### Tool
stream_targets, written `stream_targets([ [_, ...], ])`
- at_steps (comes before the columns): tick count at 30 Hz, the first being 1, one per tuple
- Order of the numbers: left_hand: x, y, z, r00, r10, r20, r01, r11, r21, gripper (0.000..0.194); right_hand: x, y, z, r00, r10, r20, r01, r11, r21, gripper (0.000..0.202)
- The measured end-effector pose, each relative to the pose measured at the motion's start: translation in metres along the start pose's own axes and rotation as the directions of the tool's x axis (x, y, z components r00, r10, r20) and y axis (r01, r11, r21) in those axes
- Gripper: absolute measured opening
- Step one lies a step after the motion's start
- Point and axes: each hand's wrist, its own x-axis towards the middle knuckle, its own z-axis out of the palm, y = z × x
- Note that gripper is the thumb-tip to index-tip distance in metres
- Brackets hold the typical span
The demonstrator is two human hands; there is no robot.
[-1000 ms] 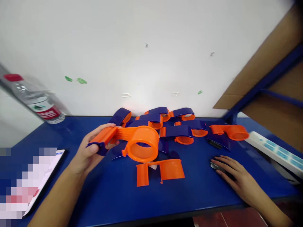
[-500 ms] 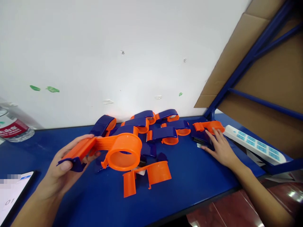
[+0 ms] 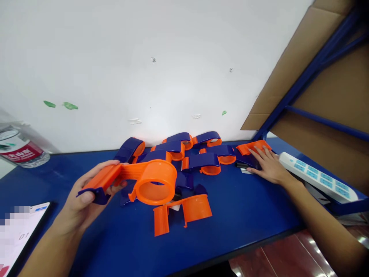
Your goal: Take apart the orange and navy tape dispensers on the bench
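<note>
Orange tape dispenser (image 3: pixel 138 171) is hanging above the blue table (image 3: pixel 129 246), and I am keeping it there with the left hand (image 3: pixel 77 207), whose thumb and fingers are closing round its handle end while the ring is pointing toward the middle. A dark blue edge piece (image 3: pixel 100 195) is showing under that handle, beside the thumb. What is changing is on the other side: a second ago I was resting the right hand (image 3: pixel 271 167) on the bare stretch nearer the edge, and now I am laying it over the orange frame (image 3: pixel 244 149) at the far right. Its fingers are spreading across the top; from this distance I cannot tell whether they are gripping or only resting. A black roller (image 3: pixel 243 165) and a white strip (image 3: pixel 246 171) are lying just beside those fingertips. I am judging that this shift is putting both hands to work on separate pieces, with the left simply holding while the right is doing the arranging. Between them, the blue-and-orange dispensers (image 3: pixel 204 160) are sitting in a close group near the wall, and a loose orange frame (image 3: pixel 197 209) is lying in front of them. The power strip (image 3: pixel 319 177) is stretching just beyond the right wrist.
</note>
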Motion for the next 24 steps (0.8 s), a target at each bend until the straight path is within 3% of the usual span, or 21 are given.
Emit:
stream_targets([
  [8, 0.003, 0.000, 0.003, 1.000, 0.027, 0.014, -0.025, 0.997, -0.074, 0.061, 0.020, -0.002, 0.001, 0.999, -0.005, -0.048, 0.009, 0.996, 0.086, 0.091],
  [13, 0.002, 0.001, 0.006, 0.997, 0.052, 0.050, -0.047, 0.994, -0.097, 0.059, 0.012, -0.022, -0.025, 0.986, -0.020, -0.164, 0.051, 0.981, 0.185, 0.078],
  [16, 0.002, 0.001, 0.007, 0.996, 0.077, 0.035, -0.073, 0.993, -0.095, 0.058, -0.008, -0.071, -0.058, 0.959, -0.035, -0.280, 0.110, 0.961, 0.255, 0.075],
  [18, 0.002, 0.000, 0.007, 0.997, 0.078, 0.030, -0.075, 0.993, -0.087, 0.058, -0.021, -0.118, -0.083, 0.936, -0.132, -0.326, 0.259, 0.885, 0.387, 0.074],
  [20, 0.002, -0.002, 0.007, 0.998, 0.064, 0.028, -0.062, 0.996, -0.072, 0.058, -0.027, -0.166, -0.108, 0.902, -0.351, -0.249, 0.431, 0.740, 0.517, 0.077],
  [22, 0.002, -0.002, 0.008, 0.998, 0.043, 0.038, -0.041, 0.998, -0.055, 0.060, -0.022, -0.209, -0.128, 0.839, -0.535, -0.098, 0.479, 0.641, 0.599, 0.086],
  [24, 0.002, -0.002, 0.008, 0.998, 0.033, 0.054, -0.030, 0.998, -0.053, 0.062, -0.009, -0.241, -0.142, 0.772, -0.635, 0.023, 0.477, 0.603, 0.639, 0.094],
])
